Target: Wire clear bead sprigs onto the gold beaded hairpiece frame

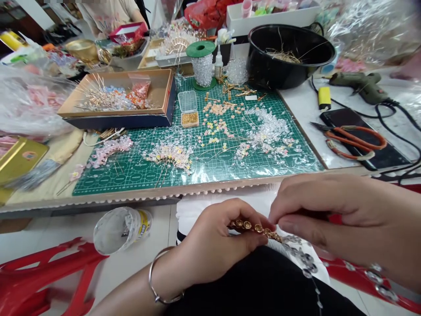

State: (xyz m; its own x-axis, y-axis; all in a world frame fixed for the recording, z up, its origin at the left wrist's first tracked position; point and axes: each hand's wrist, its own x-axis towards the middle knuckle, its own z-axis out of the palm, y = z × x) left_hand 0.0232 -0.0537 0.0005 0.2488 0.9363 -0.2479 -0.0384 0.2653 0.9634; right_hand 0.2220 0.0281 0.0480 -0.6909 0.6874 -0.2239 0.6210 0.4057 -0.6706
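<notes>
My left hand [217, 241] is closed around a gold beaded hair-comb piece [253, 228], held over my lap below the table edge. My right hand [332, 217] pinches the same piece at its right end, thumb and fingertips pressed together. Clear crystal beads on wire [304, 256] trail from the piece down across my dark lap. A silver bangle [158, 281] sits on my left wrist.
A green cutting mat [197, 162] carries scattered clear and pink beads and gold findings. Behind it are a brown box of pins [121, 96], a green bead spool [201, 61] and a black bowl [289, 52]. Orange-handled pliers [351, 140], a phone and a glue gun [362, 85] lie right. Another person sits far back.
</notes>
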